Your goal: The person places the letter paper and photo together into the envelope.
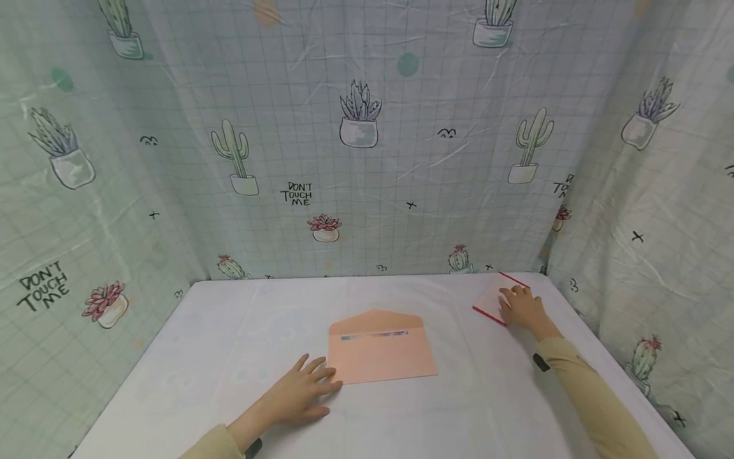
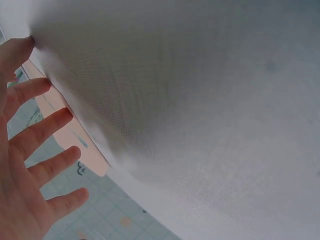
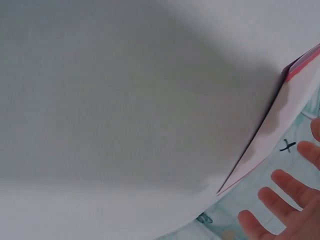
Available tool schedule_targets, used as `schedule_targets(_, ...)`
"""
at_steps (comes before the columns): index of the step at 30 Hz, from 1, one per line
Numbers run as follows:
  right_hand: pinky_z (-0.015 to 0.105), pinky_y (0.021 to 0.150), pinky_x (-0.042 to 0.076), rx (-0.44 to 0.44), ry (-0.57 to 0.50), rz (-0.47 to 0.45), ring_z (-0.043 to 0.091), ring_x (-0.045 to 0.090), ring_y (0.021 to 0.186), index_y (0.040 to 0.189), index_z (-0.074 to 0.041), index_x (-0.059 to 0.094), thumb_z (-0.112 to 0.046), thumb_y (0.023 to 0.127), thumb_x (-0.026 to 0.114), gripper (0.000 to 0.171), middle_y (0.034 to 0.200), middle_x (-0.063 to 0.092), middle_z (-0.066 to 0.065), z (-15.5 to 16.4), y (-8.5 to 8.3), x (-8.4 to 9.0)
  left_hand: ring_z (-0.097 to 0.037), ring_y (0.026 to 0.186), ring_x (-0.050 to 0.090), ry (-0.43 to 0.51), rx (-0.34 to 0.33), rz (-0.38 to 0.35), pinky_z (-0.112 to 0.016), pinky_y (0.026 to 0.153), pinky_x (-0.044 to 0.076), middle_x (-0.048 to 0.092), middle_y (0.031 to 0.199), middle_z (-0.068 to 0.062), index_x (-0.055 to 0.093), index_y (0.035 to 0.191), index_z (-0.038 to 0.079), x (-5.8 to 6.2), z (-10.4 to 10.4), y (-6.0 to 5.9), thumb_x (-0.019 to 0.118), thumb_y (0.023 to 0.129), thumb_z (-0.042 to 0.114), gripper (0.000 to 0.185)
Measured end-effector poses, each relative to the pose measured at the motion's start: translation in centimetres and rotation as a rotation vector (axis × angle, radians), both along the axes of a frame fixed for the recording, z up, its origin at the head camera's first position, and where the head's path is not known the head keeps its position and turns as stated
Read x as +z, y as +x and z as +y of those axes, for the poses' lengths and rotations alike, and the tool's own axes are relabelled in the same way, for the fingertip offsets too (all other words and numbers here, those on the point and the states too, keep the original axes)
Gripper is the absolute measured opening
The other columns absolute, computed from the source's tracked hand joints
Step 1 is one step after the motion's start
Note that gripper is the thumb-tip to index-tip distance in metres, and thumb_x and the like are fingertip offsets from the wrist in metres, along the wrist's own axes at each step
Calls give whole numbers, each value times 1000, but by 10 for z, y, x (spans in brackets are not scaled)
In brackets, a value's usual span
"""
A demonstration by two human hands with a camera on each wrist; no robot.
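Left fingers (image 1: 321, 376) flat beside envelope (image 1: 381, 350); right fingers (image 1: 516, 296) on card (image 1: 493, 296).

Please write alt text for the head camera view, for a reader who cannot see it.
A person's left hand rests flat beside a peach envelope on a white table, while the right hand lies on a red-edged card at the far right corner. Cactus-print curtains surround the table.

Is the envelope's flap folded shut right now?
No. In the head view the peach envelope lies flat on the white table with its flap open, pointing away from the person, beside the left hand.
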State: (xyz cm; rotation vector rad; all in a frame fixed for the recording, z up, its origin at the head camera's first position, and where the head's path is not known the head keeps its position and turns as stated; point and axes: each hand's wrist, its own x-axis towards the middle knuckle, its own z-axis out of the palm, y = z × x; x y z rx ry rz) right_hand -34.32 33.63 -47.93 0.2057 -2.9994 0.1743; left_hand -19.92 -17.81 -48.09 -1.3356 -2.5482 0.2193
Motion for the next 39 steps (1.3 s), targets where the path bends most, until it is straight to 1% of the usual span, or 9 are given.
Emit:
schedule_targets(3, 70, 81, 31, 0, 14, -20, 52, 32, 114, 126, -4, 45, -24, 93, 40, 39, 124, 41, 30, 3, -5, 0, -31, 116, 49, 7, 1, -2, -54, 90, 40, 56, 120, -1, 56, 120, 25, 0, 0, 1, 58, 80, 46, 45)
schedule_targets(8, 71, 85, 28, 65, 130, -11, 52, 33, 118, 128, -14, 44, -25, 91, 46, 39, 131, 38, 29, 2, -10, 1, -30, 116, 48, -5, 15, -14, -54, 90, 40, 55, 121, -1, 55, 121, 26, 1, 1, 1, 57, 81, 46, 45)
schedule_targets(11, 70, 89, 27, 102, 189, -14, 51, 33, 120, 131, -20, 42, -29, 91, 47, 41, 135, 36, 28, 0, -12, 1, -30, 117, 47, -7, 22, -31, -54, 90, 40, 55, 122, -1, 54, 122, 26, 1, 1, 1, 56, 82, 46, 45)
schedule_targets(18, 67, 91, 29, 132, 314, -2, 47, 36, 121, 131, -24, 42, -43, 88, 47, 46, 137, 37, 23, -2, -13, 2, -29, 118, 47, -9, 29, -42, -54, 90, 39, 54, 124, -1, 53, 123, 27, -1, 0, 0, 55, 83, 46, 45)
schedule_targets(22, 66, 90, 31, 147, 375, 1, 45, 37, 121, 132, -26, 40, -46, 86, 49, 51, 138, 37, 19, -4, -14, 2, -30, 119, 46, -6, 34, -54, -54, 91, 39, 54, 124, -2, 52, 124, 27, -3, 0, -1, 54, 84, 46, 45)
schedule_targets(26, 66, 88, 33, 151, 379, 2, 46, 37, 121, 130, -23, 41, -46, 86, 50, 50, 138, 37, 19, -4, -17, 0, -31, 119, 46, 4, 36, -64, -55, 90, 39, 53, 125, -2, 52, 124, 27, -3, 0, 0, 53, 84, 47, 45)
schedule_targets(33, 64, 87, 35, 155, 365, 20, 44, 39, 118, 117, -22, 47, -47, 81, 55, 44, 134, 43, 17, -6, -24, -4, -31, 118, 47, 18, 35, -53, -55, 90, 39, 54, 124, -2, 53, 123, 26, -5, -1, 0, 56, 82, 46, 46)
schedule_targets(36, 64, 87, 35, 150, 339, 30, 43, 41, 114, 114, -20, 48, -47, 79, 58, 45, 129, 47, 17, -7, -25, -4, -31, 119, 47, 17, 37, -59, -55, 90, 39, 54, 124, -2, 53, 123, 26, -4, -1, 0, 56, 82, 46, 46)
schedule_targets(39, 62, 85, 37, 143, 341, 52, 40, 44, 107, 110, -18, 48, -48, 77, 59, 46, 117, 53, 16, -7, -25, -4, -32, 119, 46, 18, 37, -65, -55, 90, 39, 54, 125, -2, 53, 123, 26, -4, -1, 0, 56, 82, 46, 45)
